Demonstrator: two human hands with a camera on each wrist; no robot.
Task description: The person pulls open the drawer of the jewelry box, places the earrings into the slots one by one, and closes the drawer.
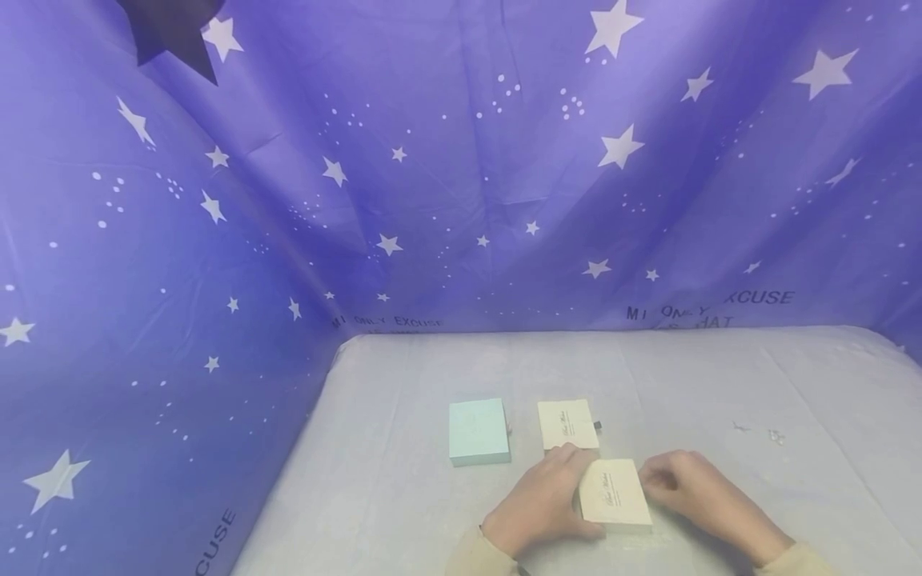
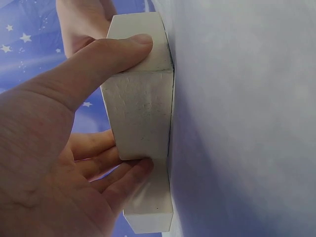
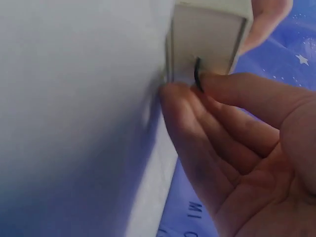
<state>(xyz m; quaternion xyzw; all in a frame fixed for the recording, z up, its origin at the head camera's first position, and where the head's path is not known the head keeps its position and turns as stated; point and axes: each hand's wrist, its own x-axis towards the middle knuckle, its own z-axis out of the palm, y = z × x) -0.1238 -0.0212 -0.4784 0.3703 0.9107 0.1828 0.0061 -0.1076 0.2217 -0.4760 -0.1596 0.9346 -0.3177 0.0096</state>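
Note:
A cream square drawer box [image 1: 625, 498] with dark script lettering lies flat on the light cloth. Its near and far sides are gripped between the thumb and fingers of my left hand [image 1: 542, 498]. At the box's right side is my right hand [image 1: 695, 490], its thumb and fingers pinching the small black ribbon pull [image 3: 198, 74] on the drawer front. The drawer front sits within the sleeve in the right wrist view. Just beyond, a second cream box [image 1: 567, 424] with similar lettering stands close to my left fingers, a dark tab on its right.
A mint-green box [image 1: 479, 430] lies left of the second cream box. Two small shiny items, one silvery piece [image 1: 775, 436] and one thinner piece [image 1: 740, 426], lie to the right, too small to identify. A purple star-printed curtain [image 1: 483, 160] hangs behind the cloth-covered table [image 1: 403, 376].

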